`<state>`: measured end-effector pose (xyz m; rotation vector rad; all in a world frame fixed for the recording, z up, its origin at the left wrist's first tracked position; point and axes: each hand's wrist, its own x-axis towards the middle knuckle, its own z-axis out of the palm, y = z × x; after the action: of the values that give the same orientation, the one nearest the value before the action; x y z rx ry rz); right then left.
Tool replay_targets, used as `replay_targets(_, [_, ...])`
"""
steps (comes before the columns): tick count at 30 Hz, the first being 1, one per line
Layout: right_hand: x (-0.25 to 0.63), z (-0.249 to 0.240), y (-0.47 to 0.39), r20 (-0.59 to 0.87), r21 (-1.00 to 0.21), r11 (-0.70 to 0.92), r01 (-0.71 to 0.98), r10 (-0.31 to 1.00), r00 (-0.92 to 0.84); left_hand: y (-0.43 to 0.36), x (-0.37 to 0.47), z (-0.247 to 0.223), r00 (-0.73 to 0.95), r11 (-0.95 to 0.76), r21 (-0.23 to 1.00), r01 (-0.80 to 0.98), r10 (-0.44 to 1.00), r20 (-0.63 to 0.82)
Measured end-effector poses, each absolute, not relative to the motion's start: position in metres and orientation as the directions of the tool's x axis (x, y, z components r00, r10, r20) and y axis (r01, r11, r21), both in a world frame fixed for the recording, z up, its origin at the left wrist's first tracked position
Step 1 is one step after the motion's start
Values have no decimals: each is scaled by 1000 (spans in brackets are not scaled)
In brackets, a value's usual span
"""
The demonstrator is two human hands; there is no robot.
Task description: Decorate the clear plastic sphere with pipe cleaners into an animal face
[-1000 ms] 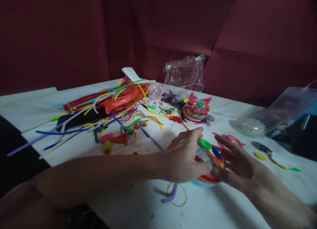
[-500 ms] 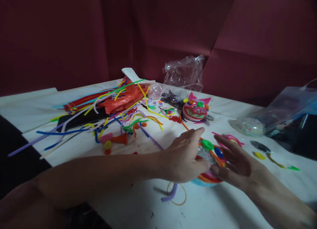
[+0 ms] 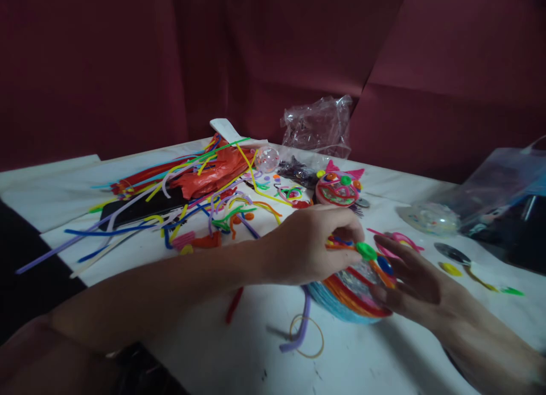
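Note:
A clear plastic ball [image 3: 356, 281] is wrapped with blue, orange and red pipe cleaners and carries green and blue buttons like a face. My right hand [image 3: 409, 281] holds its right side, thumb in front and fingers behind. Curled over the ball's upper left is my left hand [image 3: 319, 241], its thumb and fingertips on an orange pipe cleaner beside the green button [image 3: 365, 251]. The ball's far side is hidden. Just behind stands a finished-looking pink ball with a face and pointed ears [image 3: 338, 187].
Loose pipe cleaners [image 3: 140, 224] and a red plastic wrapper [image 3: 213, 170] spread over the left. A purple pipe cleaner [image 3: 303, 326] and a rubber band [image 3: 314, 355] lie in front. Clear half-shell [image 3: 437, 218] and pink pipe-cleaner loops [image 3: 403, 244] lie right; a clear bag [image 3: 318, 127] stands behind.
My left hand has moved up and back onto the ball's top left, its fingers now curled down. More of the ball's blue and orange lower side shows. My right hand stays on the ball.

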<state>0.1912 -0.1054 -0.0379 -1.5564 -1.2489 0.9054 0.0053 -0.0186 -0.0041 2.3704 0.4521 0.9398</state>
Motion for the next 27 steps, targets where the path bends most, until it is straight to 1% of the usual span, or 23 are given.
replay_targets(3, [189,-37,-106,5,-955,-61,289,974,225,-20,6,-3,782,-871,476,124,380,493])
replay_targets(5, [188,-37,-107,0,-961,-59,271,977,214,-21,9,-5,805,-902,411,130,338,487])
replay_targets(10, [186,-34,-107,-8,-972,-52,229,982,191,-25,14,-8,835,-933,308,186,316,451])
replay_targets(13, [186,-33,-107,-8,-964,-54,262,985,174,-26,16,-8,853,-946,255,202,298,429])
replay_targets(18, [188,-32,-106,3,-945,-37,325,992,123,-30,18,-5,870,-963,199,183,253,423])
replay_targets(21, [190,-33,-106,-14,-942,-38,334,997,74,-32,19,-5,873,-966,166,199,251,417])
replay_targets(27, [190,-35,-106,9,-940,-7,342,999,46,-35,21,-9,805,-943,219,251,329,494])
